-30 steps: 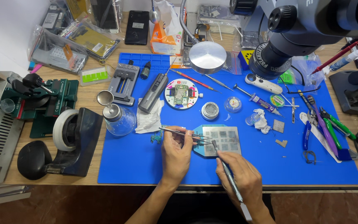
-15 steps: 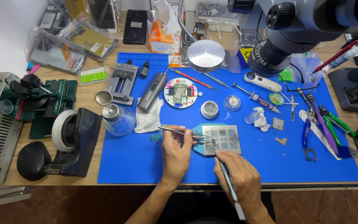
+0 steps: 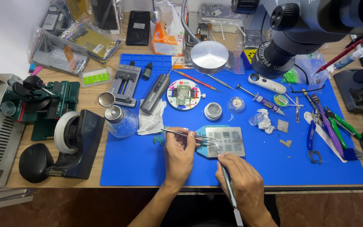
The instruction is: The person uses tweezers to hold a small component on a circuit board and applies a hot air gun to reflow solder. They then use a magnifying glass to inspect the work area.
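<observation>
My left hand (image 3: 179, 154) grips thin metal tweezers (image 3: 186, 134) whose tips rest on the left edge of a silver perforated stencil plate (image 3: 228, 141). That plate lies on a light blue holder (image 3: 201, 150) on the blue work mat (image 3: 131, 166). My right hand (image 3: 241, 183) holds a slim grey pen-like tool (image 3: 227, 180), tip touching the stencil's lower left part. Both hands sit close together at the mat's front middle.
A round white fixture with a small circuit board (image 3: 183, 94), a glass bottle (image 3: 122, 121), small tins (image 3: 212, 111), pliers and cutters (image 3: 330, 126) lie on the mat. A microscope head (image 3: 290, 38) overhangs at upper right. A tape dispenser (image 3: 66, 143) stands left.
My hands and tools have stayed almost in place on the stencil. The view has shifted slightly.
</observation>
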